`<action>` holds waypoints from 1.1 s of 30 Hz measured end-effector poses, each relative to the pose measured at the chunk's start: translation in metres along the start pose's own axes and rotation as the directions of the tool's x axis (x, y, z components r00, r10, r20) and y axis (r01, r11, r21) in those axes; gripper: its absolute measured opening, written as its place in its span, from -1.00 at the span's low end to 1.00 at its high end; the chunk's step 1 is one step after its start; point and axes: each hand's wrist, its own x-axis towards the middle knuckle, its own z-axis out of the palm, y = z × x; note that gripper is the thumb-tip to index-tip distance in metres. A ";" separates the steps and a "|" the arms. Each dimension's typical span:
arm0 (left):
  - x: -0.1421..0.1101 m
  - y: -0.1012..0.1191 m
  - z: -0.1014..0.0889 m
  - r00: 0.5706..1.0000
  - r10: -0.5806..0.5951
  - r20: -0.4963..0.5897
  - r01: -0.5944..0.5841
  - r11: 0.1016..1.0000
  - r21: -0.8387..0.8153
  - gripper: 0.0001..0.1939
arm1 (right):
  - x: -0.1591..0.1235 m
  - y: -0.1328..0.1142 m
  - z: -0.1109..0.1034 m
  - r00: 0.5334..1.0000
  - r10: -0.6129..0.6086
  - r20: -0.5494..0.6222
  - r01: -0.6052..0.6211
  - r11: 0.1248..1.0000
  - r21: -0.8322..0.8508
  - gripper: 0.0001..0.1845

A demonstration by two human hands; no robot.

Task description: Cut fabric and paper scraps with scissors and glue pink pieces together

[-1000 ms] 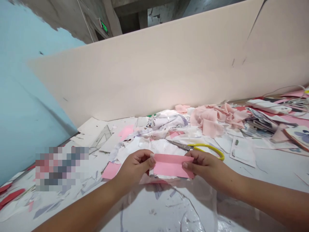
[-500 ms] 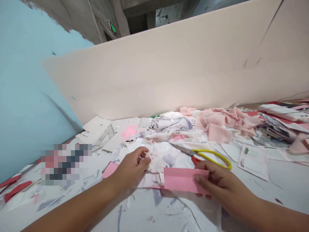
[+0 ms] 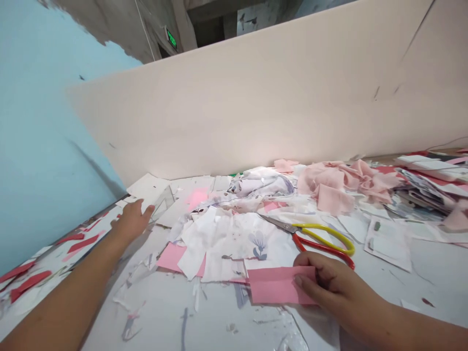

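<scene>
My right hand [image 3: 327, 280] pinches the right end of a pink rectangular piece of paper or cloth [image 3: 272, 286] between thumb and fingers, low over the table. Just beyond that hand lies a pair of scissors [image 3: 292, 228] with one yellow and one red handle, its blades pointing to the left. My left hand [image 3: 133, 219] reaches out at the far left, fingers apart, beside a clear upright holder [image 3: 163, 201]. Whether it touches anything there cannot be seen. White flower-printed cloth pieces [image 3: 234, 239] lie between my hands, over another pink piece [image 3: 171, 256].
Crumpled peach cloth [image 3: 351, 180] lies at the back right, near a stack of folded pieces [image 3: 424, 192]. Red scraps [image 3: 31, 285] are scattered at the left. A pale partition [image 3: 237, 107] borders the table's back, and a blue wall [image 3: 44, 146] stands at the left.
My left hand has gone from the middle cloth pieces to the far left, beside the clear holder. My right hand keeps the pink piece, now slightly lower in view.
</scene>
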 end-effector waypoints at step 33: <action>-0.171 0.137 -0.015 0.523 0.852 -0.043 -0.681 0.386 -0.623 -0.86 | 0.030 0.011 -0.048 0.914 -0.300 -0.272 -0.085 0.514 -0.854 -0.67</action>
